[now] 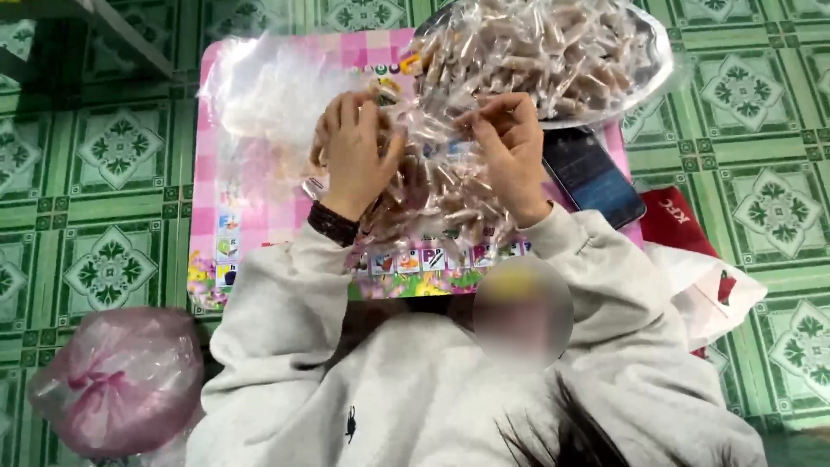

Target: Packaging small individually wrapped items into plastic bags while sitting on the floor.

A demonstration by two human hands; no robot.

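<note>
Both hands are up on the clear bag (432,186) of small wrapped brown sticks, which sits in the middle of the pink mat (251,199) on the green tiled floor (104,156), right in front of the person. The left hand (353,156) lies over the bag's left side, fingers curled down onto the plastic, its grip closed on the film. The right hand (510,151) pinches the bag's top right edge, thumb and fingertips together on the plastic. So the bag hangs between the two grips, spreading down toward the near edge of the mat, with neither hand clearly nearer. Just beyond the right hand, at the far right, sits a metal tray (653,52) heaped with more wrapped sticks. A dark phone (596,177) lies right of that hand, touching nothing held. A pink tied bag (117,376) rests near left, well apart.
</note>
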